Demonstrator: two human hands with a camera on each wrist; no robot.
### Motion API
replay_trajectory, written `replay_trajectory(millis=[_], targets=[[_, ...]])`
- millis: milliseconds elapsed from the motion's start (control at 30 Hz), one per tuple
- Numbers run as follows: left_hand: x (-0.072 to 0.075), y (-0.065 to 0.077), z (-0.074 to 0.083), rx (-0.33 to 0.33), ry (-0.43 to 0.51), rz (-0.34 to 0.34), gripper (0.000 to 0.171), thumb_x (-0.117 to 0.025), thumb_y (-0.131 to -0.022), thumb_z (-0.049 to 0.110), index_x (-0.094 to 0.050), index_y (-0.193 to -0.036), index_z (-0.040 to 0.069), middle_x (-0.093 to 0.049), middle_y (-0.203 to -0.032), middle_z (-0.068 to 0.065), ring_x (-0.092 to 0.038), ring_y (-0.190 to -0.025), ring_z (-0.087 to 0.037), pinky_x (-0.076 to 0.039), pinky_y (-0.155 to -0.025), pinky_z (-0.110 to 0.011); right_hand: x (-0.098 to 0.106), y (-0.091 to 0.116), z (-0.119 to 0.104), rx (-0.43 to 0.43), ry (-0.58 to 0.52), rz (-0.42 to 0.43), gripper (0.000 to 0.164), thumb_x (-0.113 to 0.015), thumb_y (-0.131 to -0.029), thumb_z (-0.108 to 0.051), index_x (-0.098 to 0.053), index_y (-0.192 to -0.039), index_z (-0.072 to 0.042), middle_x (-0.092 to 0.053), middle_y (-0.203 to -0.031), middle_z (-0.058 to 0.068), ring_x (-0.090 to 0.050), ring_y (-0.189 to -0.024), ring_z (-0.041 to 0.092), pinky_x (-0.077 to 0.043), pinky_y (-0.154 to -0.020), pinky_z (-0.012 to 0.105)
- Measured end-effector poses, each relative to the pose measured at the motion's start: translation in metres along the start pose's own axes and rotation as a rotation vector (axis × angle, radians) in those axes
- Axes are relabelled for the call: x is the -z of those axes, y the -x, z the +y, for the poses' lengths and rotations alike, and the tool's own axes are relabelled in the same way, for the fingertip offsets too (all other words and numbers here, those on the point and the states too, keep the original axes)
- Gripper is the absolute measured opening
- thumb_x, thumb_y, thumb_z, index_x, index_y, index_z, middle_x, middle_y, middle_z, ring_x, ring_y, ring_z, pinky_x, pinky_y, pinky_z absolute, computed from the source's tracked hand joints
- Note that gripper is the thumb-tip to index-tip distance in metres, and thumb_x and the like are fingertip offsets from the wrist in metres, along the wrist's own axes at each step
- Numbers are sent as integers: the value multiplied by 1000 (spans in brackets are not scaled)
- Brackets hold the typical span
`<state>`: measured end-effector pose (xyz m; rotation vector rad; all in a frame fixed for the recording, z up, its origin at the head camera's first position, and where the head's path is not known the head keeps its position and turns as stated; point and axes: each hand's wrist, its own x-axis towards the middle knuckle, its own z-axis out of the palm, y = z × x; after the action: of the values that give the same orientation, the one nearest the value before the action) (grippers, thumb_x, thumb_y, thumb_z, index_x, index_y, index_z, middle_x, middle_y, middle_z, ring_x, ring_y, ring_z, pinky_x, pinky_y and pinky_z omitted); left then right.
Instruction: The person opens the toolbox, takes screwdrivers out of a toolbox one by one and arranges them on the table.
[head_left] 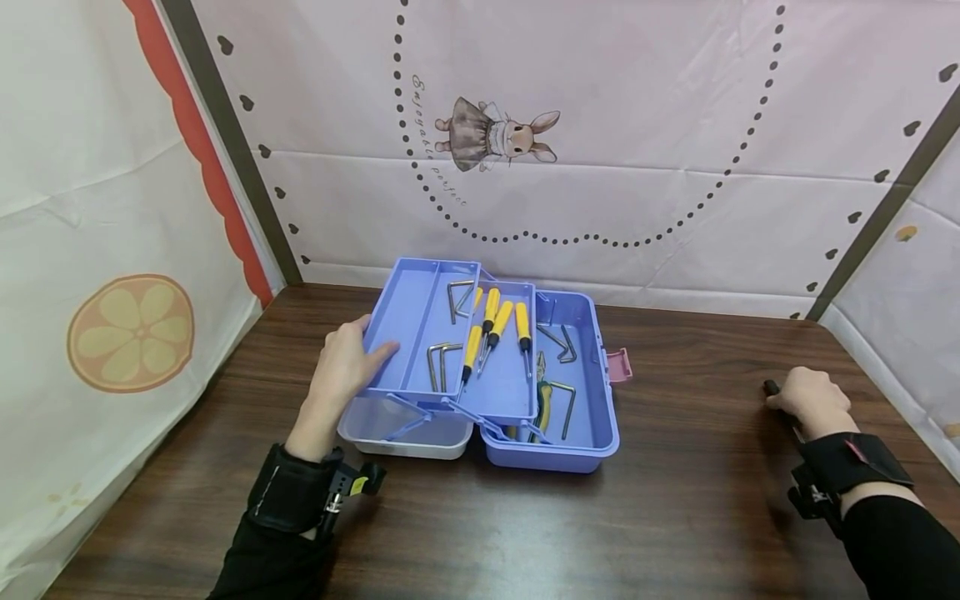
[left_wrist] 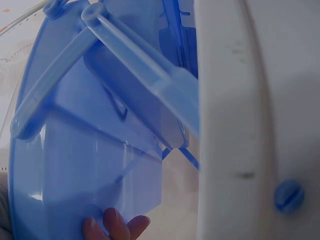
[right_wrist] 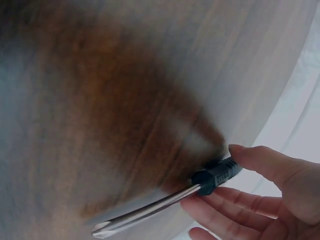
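A blue toolbox (head_left: 551, 460) stands with its two trays folded out to the left. My left hand (head_left: 341, 367) grips the outer edge of the upper tray (head_left: 401, 325), thumb over the rim; the left wrist view shows fingertips (left_wrist: 116, 225) beneath it. L-shaped hex keys (head_left: 442, 358) lie in that tray. Yellow-handled screwdrivers (head_left: 498, 321) lie in the lower tray (head_left: 510, 400). Far to the right, my right hand (head_left: 810, 400) pinches the dark handle of a screwdriver (right_wrist: 215, 176) between thumb and fingers, its metal shaft angled over the table.
Pliers (head_left: 543, 408) and more hex keys (head_left: 570, 408) lie in the toolbox's base. A translucent lid (head_left: 412, 446) sits under the trays, and a pink latch (head_left: 618, 365) sticks out at right. A printed cloth (head_left: 600, 192) hangs behind the brown table (head_left: 690, 433).
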<state>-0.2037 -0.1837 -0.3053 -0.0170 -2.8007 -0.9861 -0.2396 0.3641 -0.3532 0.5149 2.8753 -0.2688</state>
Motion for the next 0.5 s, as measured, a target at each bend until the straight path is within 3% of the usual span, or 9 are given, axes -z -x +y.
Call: replay_trajectory(millis=[133, 233, 333, 500], targets=[[0, 0, 0, 0, 1, -3, 55, -57, -87, 16, -34, -128, -13, -48, -114, -35, -56, -92, -43, -49, -72, -48, 7, 4, -3, 2, -15, -4, 40, -60, -81, -25, -53, -86, 14, -47, -81, 34, -50, -71, 44, -42, -55, 44], [0, 0, -1, -2, 4, -1, 55, -57, -87, 15, -34, -128, -13, -48, -114, -35, -56, -92, -43, -49, -72, -48, 18, 9, -10, 29, -20, 12, 37, -56, -84, -26, -54, -74, 9, -49, -73, 28, -51, -67, 39, -41, -52, 40], [0, -1, -1, -5, 2, 3, 55, -57, -87, 15, -34, -128, -14, -48, -114, -35, -56, -92, -43, -48, -73, -48, 32, 14, -22, 73, -31, 34, 37, -53, -86, -27, -50, -63, 1, -50, -64, 20, -51, -61, 34, -39, -49, 37], [-1, -1, -1, -3, 2, 2, 55, -57, -87, 16, -34, -128, -13, -48, -114, -35, -56, -91, -43, -49, -72, -48, 52, 21, -49, 154, -46, 115, 37, -55, -86, -28, -49, -62, -1, -50, -65, 21, -50, -58, 32, -38, -45, 35]])
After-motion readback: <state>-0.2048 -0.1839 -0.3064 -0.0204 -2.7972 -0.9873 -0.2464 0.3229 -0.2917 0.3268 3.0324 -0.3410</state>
